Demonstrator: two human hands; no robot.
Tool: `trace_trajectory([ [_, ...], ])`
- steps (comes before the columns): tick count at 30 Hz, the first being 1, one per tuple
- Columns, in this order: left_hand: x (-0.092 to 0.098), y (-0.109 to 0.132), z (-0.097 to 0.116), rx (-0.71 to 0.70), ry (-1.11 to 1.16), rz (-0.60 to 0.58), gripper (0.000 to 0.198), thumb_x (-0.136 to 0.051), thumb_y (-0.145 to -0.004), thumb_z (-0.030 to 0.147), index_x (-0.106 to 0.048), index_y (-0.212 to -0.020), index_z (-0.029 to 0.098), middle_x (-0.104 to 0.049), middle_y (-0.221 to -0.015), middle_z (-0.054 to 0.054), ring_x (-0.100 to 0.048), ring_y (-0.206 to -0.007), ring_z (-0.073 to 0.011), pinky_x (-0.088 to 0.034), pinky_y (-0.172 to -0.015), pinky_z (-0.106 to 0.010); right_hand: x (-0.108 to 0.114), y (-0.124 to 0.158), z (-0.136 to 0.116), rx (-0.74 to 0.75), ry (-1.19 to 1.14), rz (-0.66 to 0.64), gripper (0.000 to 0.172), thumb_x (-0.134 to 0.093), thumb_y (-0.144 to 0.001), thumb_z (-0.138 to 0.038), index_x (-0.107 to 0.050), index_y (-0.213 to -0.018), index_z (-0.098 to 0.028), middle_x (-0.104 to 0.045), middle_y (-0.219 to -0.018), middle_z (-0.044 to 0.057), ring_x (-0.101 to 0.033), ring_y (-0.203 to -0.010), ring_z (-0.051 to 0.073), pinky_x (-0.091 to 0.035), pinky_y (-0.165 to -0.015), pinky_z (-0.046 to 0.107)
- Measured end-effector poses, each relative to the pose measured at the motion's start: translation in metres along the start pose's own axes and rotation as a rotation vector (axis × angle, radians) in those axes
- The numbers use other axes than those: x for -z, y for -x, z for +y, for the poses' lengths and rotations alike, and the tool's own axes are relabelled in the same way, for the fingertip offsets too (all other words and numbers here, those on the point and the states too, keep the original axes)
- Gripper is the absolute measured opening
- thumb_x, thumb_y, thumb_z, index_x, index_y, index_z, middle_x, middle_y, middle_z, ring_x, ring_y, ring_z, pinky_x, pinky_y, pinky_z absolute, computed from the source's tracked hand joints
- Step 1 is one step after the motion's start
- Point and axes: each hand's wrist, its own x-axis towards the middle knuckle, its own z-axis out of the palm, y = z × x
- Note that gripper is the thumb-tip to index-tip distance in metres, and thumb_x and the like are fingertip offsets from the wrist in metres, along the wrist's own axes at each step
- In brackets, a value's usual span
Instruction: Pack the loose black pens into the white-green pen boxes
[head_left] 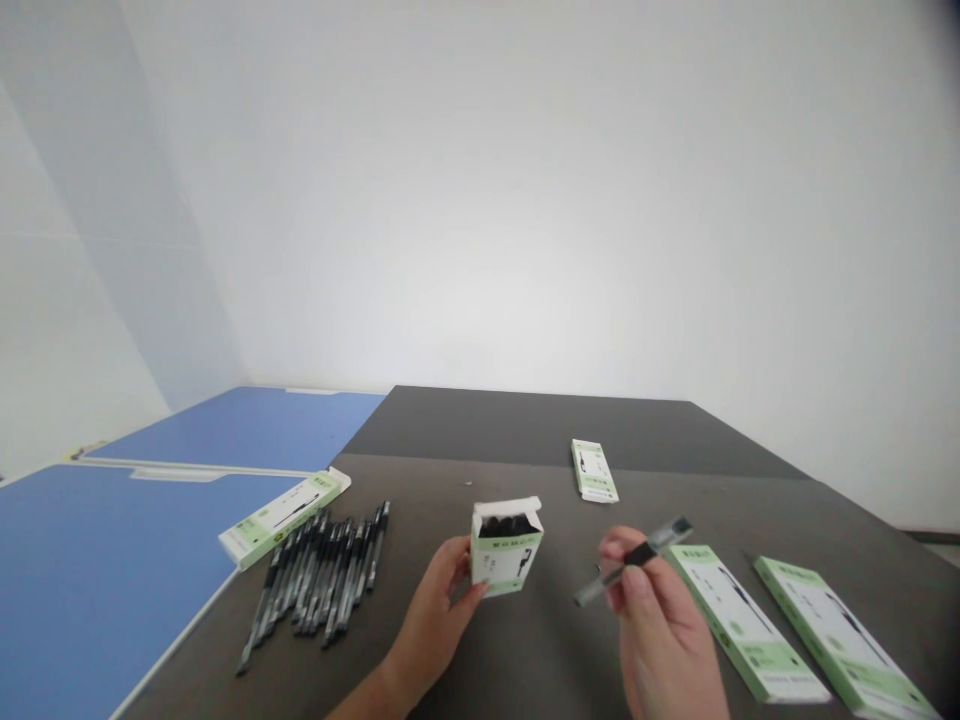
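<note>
My left hand [439, 610] grips a small green and white pen box [504, 565] by its left side. The box's top is open toward me, and dark pen ends show inside. Between the thumb and fingers of my right hand [660, 620] is a clear pen [636, 560] with a black grip, held slantwise in the air to the right of the box. A loose pile of similar pens [322, 575] lies on the table to the left of my left hand.
Two green and white boxes, one [750, 625] nearer my right hand and another [844, 635] beyond it, lie at the right. A box [595, 470] lies farther back, and one [285, 515] with its flap open touches the pen pile. Blue panels [112, 590] adjoin the dark table [465, 430].
</note>
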Motion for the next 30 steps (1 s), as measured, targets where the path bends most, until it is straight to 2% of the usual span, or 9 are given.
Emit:
trace_trajectory([
  [2, 0.001, 0.0, -0.003, -0.02, -0.03, -0.006, 0.038, -0.059, -0.079, 0.013, -0.056, -0.116, 0.022, -0.061, -0.122, -0.009, -0.059, -0.114, -0.0238, -0.043, -0.105, -0.039, -0.005, -0.003, -0.012, 0.022, -0.079, -0.006, 0.018, -0.055, -0.091, -0.035, -0.066, -0.097, -0.023, -0.065, -0.1, 0.007, -0.059, -0.07, 0.016, -0.05, -0.061, 0.027],
  [6, 0.003, 0.003, -0.005, -0.058, -0.094, -0.038, 0.039, -0.057, -0.08, 0.01, -0.058, -0.117, 0.023, -0.059, -0.121, -0.009, -0.056, -0.116, -0.0237, -0.042, -0.105, -0.04, -0.018, -0.007, -0.028, 0.084, -0.097, -0.083, 0.011, -0.059, -0.09, -0.027, -0.065, -0.099, -0.028, -0.064, -0.096, 0.001, -0.064, -0.071, 0.013, -0.053, -0.066, 0.024],
  [10, 0.004, 0.005, -0.004, -0.088, -0.149, -0.068, 0.039, -0.058, -0.08, 0.009, -0.06, -0.116, 0.024, -0.059, -0.12, -0.009, -0.056, -0.113, -0.0243, -0.044, -0.103, -0.04, -0.025, -0.007, -0.025, 0.12, 0.079, -0.182, 0.012, -0.058, -0.09, -0.027, -0.065, -0.1, -0.028, -0.065, -0.098, 0.001, -0.067, -0.077, 0.015, -0.053, -0.072, 0.026],
  [13, 0.004, 0.005, -0.004, -0.103, -0.18, -0.077, 0.041, -0.058, -0.08, 0.008, -0.06, -0.116, 0.025, -0.06, -0.119, -0.008, -0.057, -0.112, -0.0235, -0.044, -0.103, -0.039, -0.025, -0.007, -0.017, 0.126, 0.2, -0.223, 0.011, -0.057, -0.09, -0.029, -0.064, -0.099, -0.027, -0.067, -0.096, 0.002, -0.068, -0.075, 0.017, -0.052, -0.071, 0.028],
  [20, 0.004, 0.006, -0.004, -0.117, -0.215, -0.078, 0.042, -0.059, -0.079, 0.009, -0.061, -0.117, 0.025, -0.062, -0.119, -0.008, -0.057, -0.111, -0.0245, -0.044, -0.101, -0.039, -0.029, -0.006, -0.021, 0.147, 0.258, -0.232, 0.01, -0.055, -0.091, -0.028, -0.064, -0.096, -0.026, -0.068, -0.097, 0.001, -0.069, -0.077, 0.015, -0.052, -0.072, 0.024],
  [25, 0.004, 0.008, -0.001, -0.125, -0.248, -0.089, 0.043, -0.059, -0.079, 0.01, -0.061, -0.118, 0.027, -0.062, -0.119, -0.008, -0.057, -0.111, -0.0247, -0.044, -0.101, -0.041, -0.041, -0.014, -0.029, 0.206, 0.447, -0.312, 0.012, -0.053, -0.09, -0.025, -0.065, -0.089, -0.023, -0.068, -0.086, 0.003, -0.065, -0.077, 0.018, -0.049, -0.068, 0.026],
  [30, 0.003, 0.009, -0.004, -0.106, -0.244, -0.087, 0.048, -0.058, -0.076, 0.007, -0.06, -0.12, 0.027, -0.061, -0.121, -0.008, -0.056, -0.113, -0.0241, -0.045, -0.101, -0.039, -0.048, -0.019, -0.032, 0.206, 0.641, -0.389, 0.01, -0.057, -0.083, -0.02, -0.066, -0.088, -0.02, -0.059, -0.091, 0.007, -0.058, -0.085, 0.023, -0.046, -0.076, 0.035],
])
